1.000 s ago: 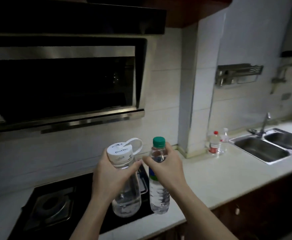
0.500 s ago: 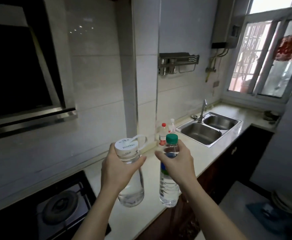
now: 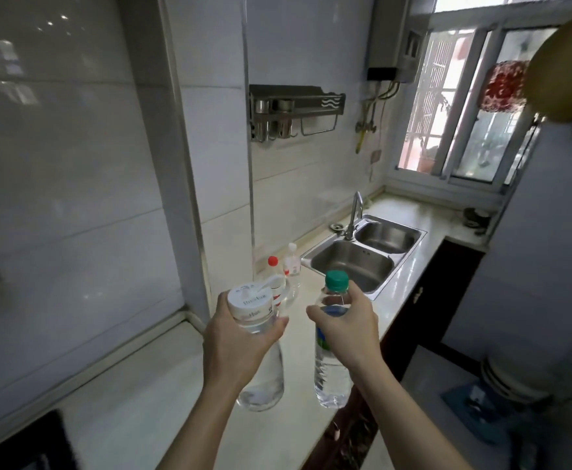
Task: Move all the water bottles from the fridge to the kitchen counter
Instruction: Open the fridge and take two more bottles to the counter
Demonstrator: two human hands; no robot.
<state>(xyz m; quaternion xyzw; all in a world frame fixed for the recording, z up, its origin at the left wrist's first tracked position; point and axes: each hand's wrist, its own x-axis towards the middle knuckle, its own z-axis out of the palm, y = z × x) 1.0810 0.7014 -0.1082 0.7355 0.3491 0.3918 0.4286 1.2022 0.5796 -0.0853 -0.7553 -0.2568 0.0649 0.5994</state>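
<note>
Since the earlier frames the view has swung rightward: the hob, central before, is now only a dark corner at lower left, and the double sink (image 3: 362,257) and window (image 3: 461,106) have come further into view. Both hands hold their bottles as before.

The left hand (image 3: 235,347) grips the white-capped bottle (image 3: 264,378) just below its cap, fingers curled round the neck. The right hand (image 3: 349,329) grips the green-capped bottle (image 3: 332,374) round its shoulder, thumb to the left. Both bottles hang upright over the near part of the counter (image 3: 162,395); whether either base touches the surface cannot be told. The label on the green-capped bottle is largely covered by the hand.

Behind the hands, a red-capped bottle (image 3: 274,269) and a small clear bottle (image 3: 293,262) stand on the counter against the wall column, just left of the sink; the red-capped one is partly hidden by the white cap's loop. A metal rack (image 3: 294,110) hangs on the tiles above. A blurred tan shape cuts the upper right corner; it cannot be identified.

The counter's front edge runs diagonally beneath the green-capped bottle. Bare counter lies left of the hands and between them and the sink.
</note>
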